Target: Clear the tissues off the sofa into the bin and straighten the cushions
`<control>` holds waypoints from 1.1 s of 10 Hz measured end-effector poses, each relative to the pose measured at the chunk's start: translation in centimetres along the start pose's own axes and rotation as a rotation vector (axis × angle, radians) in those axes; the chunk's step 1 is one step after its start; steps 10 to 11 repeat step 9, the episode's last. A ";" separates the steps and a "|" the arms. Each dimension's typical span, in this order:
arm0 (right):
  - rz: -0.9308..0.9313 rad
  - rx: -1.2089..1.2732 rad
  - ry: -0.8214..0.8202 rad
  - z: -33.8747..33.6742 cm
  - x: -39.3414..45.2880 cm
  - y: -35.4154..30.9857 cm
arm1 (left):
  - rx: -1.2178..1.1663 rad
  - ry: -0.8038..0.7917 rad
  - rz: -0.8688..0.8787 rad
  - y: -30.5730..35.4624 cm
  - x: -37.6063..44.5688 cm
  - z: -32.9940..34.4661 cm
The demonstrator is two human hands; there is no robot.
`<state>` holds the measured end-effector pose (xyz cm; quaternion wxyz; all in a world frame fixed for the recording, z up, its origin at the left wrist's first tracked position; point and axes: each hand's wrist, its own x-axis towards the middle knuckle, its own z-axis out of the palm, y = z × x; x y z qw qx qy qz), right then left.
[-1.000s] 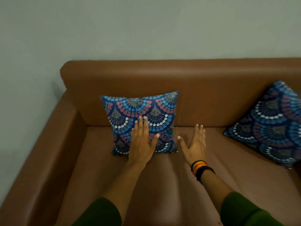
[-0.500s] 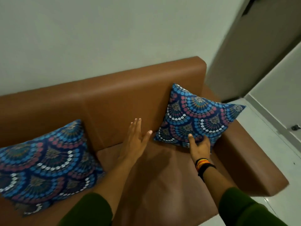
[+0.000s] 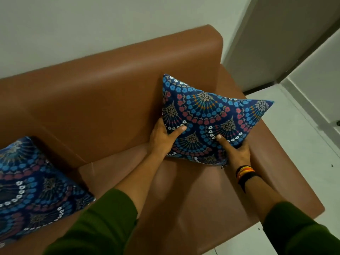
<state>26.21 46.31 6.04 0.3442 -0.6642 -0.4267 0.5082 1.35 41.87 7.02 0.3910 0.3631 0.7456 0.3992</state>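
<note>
I see a brown sofa (image 3: 114,100) against a pale wall (image 3: 92,24), white floor (image 3: 301,153) past its right arm. My left hand (image 3: 161,138) and right hand (image 3: 237,153) both clasp the blue patterned cushion (image 3: 211,115) by its lower edge at the sofa's right back corner, tilted against the backrest. Another cushion (image 3: 33,190) lies at the left.

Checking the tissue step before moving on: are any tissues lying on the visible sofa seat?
No: the brown sofa seat shows only two patterned cushions, no tissues.
</note>
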 end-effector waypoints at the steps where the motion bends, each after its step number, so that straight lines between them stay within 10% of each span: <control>1: 0.012 -0.034 -0.031 1.9 -2.0 -1.2 | -0.089 0.115 -0.065 -0.9 -3.5 -2.3; 5: -0.095 -0.157 -0.378 17.7 -8.6 -2.5 | -0.064 0.379 -0.251 -10.3 -11.0 -15.1; 11: -0.132 -0.256 -0.458 10.5 -17.9 0.4 | 0.472 0.477 0.031 -6.7 -13.3 -21.3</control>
